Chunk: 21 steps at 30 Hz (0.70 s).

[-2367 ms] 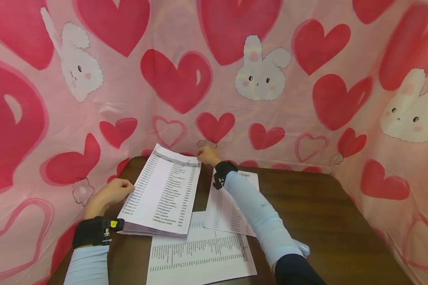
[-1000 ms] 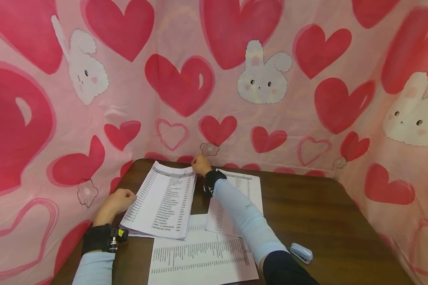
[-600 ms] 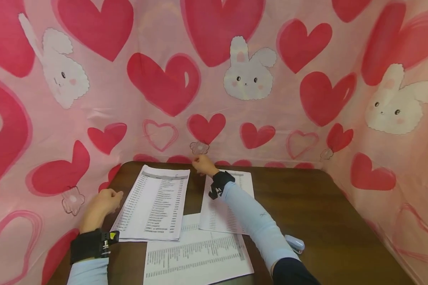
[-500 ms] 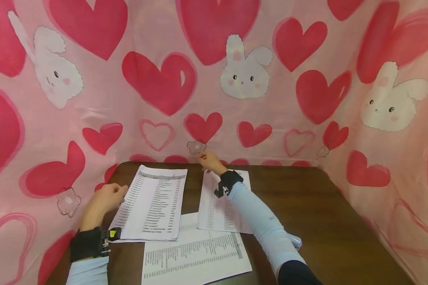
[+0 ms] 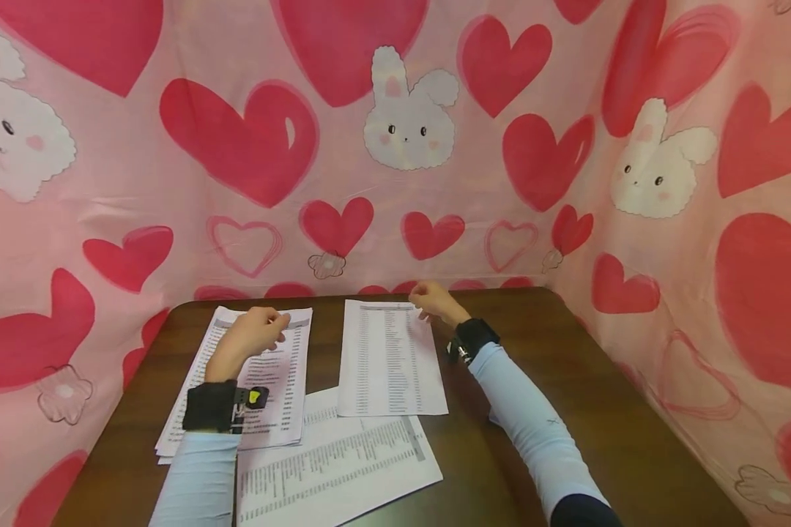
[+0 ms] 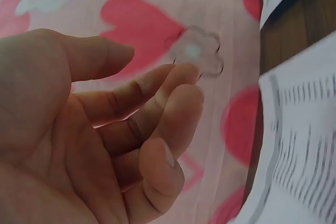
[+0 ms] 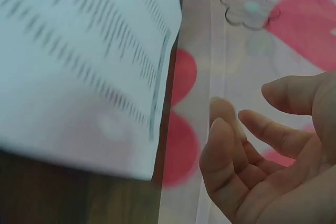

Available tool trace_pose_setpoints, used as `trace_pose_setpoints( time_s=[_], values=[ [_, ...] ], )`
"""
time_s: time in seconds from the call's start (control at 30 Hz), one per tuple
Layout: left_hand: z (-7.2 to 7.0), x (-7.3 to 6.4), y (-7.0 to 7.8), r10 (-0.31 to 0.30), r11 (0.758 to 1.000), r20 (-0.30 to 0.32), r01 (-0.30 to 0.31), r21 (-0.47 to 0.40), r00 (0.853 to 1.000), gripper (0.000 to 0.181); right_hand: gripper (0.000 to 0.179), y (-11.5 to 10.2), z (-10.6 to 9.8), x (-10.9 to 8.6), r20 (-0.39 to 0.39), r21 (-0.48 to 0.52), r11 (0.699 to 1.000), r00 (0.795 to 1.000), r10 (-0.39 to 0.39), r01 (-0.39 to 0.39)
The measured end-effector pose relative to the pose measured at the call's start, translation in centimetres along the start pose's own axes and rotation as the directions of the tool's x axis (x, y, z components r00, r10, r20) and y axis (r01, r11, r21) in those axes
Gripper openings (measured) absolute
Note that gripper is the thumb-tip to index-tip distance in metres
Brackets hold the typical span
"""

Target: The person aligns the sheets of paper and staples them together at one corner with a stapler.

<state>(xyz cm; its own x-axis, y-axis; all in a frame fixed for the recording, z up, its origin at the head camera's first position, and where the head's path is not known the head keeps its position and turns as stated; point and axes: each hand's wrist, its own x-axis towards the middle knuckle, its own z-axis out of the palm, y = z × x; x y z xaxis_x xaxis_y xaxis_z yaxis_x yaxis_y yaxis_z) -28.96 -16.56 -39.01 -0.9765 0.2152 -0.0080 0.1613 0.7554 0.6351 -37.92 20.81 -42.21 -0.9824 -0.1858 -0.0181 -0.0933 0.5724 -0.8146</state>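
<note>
My left hand (image 5: 253, 333) hovers over the upper part of the left paper stack (image 5: 288, 395), covering some of its printed lines. In the left wrist view, the fingers of this hand (image 6: 126, 124) are loosely bent, the thumb apart from them, and nothing lies between. My right hand (image 5: 438, 301) is at the top right corner of the right printed sheet (image 5: 392, 366). The right wrist view shows that hand (image 7: 262, 153) holding nothing, thumb and fingers apart, beside the sheet's edge (image 7: 105, 114). A third printed paper (image 5: 343, 468) lies lower, partly under the other two.
The dark wooden table (image 5: 554, 380) extends to the right of the papers. Behind and at both sides hangs a pink cloth (image 5: 343, 168) with hearts and rabbits. My right forearm largely hides the light blue stapler.
My left hand has moved from the stack's left edge to over its top. My right hand has gone from the stack's top right corner to the right sheet's. The raised stack now lies flat.
</note>
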Motion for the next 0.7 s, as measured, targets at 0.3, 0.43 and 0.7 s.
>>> trace_pose_setpoints(
  time_s=[0.3, 0.43, 0.7],
  values=[
    [1.9, 3.3, 2.5, 0.023, 0.999, 0.015, -0.023, 0.04, 1.0, 0.037, 0.025, 1.7, -1.7, -3.2, -0.013, -0.068, 0.995, 0.997, 0.074, -0.075],
    [2.8, 4.4, 3.3, 0.025, 0.999, 0.017, -0.026, 0.045, 1.0, 0.032, 0.024, 2.8, -1.6, -4.2, 0.027, -0.11, 0.99, 0.995, 0.094, -0.09],
    [6.2, 5.8, 3.1, -0.004, 0.997, 0.033, 0.001, 0.079, 0.999, 0.026, 0.022, 5.1, -0.4, -5.6, 0.007, -0.076, 0.98, 0.983, 0.183, -0.182]
  ],
)
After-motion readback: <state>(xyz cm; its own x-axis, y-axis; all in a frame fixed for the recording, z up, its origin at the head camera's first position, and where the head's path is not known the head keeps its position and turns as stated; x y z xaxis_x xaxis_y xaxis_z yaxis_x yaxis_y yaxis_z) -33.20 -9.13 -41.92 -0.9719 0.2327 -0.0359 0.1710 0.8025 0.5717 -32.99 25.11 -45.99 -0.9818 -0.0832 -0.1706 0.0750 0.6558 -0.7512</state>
